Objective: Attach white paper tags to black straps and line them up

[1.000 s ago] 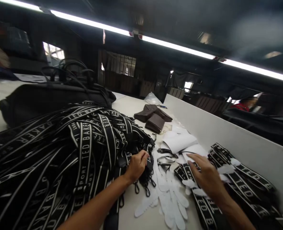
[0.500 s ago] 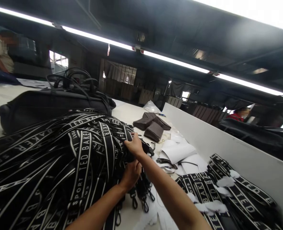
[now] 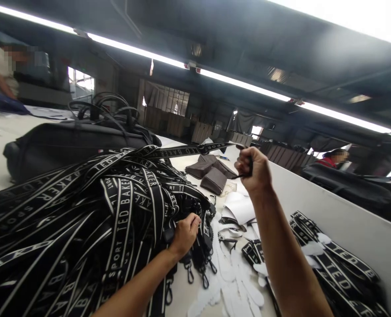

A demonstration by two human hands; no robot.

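A big heap of black webbing straps (image 3: 122, 220) with white lettering and edges covers the table's left half. My right hand (image 3: 253, 167) is raised right of the heap, its fingers wrapped round the end of one strap (image 3: 182, 151). That strap stretches tautly leftward to the top of the heap. Low at the heap's right edge, my left hand (image 3: 184, 235) has its fingers curled closed against the straps; what lies inside them is hidden. Below and beside it, metal-looking snap hooks (image 3: 205, 280) on strap ends hang over the table.
Behind the heap lies a large black bag (image 3: 72, 145) with looped handles. Brown pouches (image 3: 213, 178), white paper pieces (image 3: 241, 207) and a second strap pile (image 3: 340, 273) lie to the right, beside a low white partition (image 3: 301, 193). Two people are farther off.
My right hand has moved up and to the right from the heap, drawing one strap out taut. My left hand has stayed at the heap's edge, slightly higher.
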